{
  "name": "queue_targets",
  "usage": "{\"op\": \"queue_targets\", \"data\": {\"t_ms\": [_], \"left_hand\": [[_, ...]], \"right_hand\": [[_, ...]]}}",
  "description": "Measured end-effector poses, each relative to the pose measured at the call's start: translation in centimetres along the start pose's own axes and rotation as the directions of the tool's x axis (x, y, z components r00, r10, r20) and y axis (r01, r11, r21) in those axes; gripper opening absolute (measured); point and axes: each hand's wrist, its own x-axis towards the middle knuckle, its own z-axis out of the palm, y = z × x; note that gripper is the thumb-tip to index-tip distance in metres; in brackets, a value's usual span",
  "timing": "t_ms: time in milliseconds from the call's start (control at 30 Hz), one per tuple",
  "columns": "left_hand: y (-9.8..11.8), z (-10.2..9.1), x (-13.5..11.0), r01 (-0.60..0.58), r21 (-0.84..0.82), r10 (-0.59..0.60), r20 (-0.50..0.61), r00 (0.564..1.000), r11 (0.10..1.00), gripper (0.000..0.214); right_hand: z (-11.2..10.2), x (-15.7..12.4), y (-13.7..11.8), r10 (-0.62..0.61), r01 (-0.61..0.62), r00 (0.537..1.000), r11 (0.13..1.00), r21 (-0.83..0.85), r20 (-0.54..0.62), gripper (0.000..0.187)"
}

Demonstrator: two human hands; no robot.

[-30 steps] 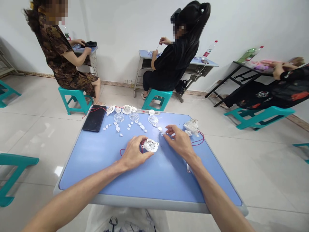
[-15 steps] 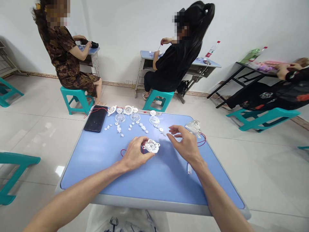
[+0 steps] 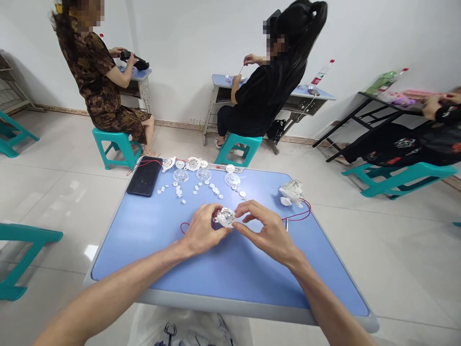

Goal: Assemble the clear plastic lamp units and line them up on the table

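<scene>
The left hand and right hand are clamping a white plastic housing. The blue table's near edge is lying well behind them.

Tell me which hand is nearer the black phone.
Left. The left hand lies down and right of the black phone; the right hand is farther right, past the white plastic part held between them.
</scene>
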Motion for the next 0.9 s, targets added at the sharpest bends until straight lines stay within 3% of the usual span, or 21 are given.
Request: {"op": "queue_targets", "data": {"t_ms": [533,900], "left_hand": [[0.0,0.1,-0.1,0.009,-0.019,-0.01,-0.02,1.0,1.0,0.032],[0.1,0.1,-0.1,0.04,-0.05,-0.04,0.003,0.999,0.998,0.031]], "right_hand": [[2.3,-0.4,-0.6,-0.126,0.096,0.99,0.924,-0.37,-0.059,0.006],[2.8,-0.7,-1.8,-0.119,0.053,0.989,0.833,-0.551,-0.085,0.013]]}}
